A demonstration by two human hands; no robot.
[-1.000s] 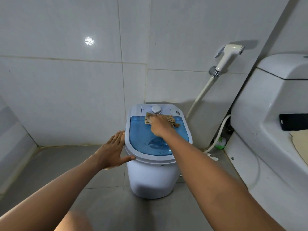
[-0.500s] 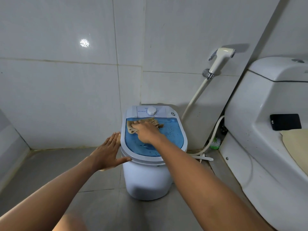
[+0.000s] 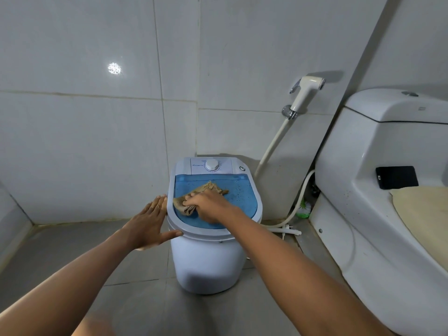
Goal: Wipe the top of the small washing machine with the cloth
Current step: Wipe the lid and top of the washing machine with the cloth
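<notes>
Forearms reach in from the bottom edge, both cut off above the elbow, over a grey tiled floor [image 3: 60, 251]. Part of a knee shows blurred at the bottom edge. The left hand [image 3: 148, 224] lies flat with straight fingers against the washer's [image 3: 206, 265] left side, thumb along the rim under the lid, grasping nothing. The right hand [image 3: 208, 206] presses a tan cloth [image 3: 194, 198] onto the blue lid [image 3: 240, 197], near the lid's left edge; its fingers curl over the bunched cloth, though how tightly cannot be told, since the back of the hand hides them. A tail of cloth pokes out beyond the knuckles toward the middle of the lid. Dark specks dot the lid's right half. What lies inside the tub cannot be made out through the tinted lid. Behind the lid, a white dial [image 3: 212, 164] sits on the control panel, its printing too small to read. The washer stands in the corner of white wall tiles [image 3: 72, 141]. To its right a hose [image 3: 299, 202] trails along the floor to something green, half hidden. A toilet [image 3: 363, 214] fills the right edge, cut off, with a dark phone [image 3: 396, 177] on it beside a cream seat cover [image 3: 426, 214]. A sprayer [image 3: 306, 93] hangs on the wall above.
</notes>
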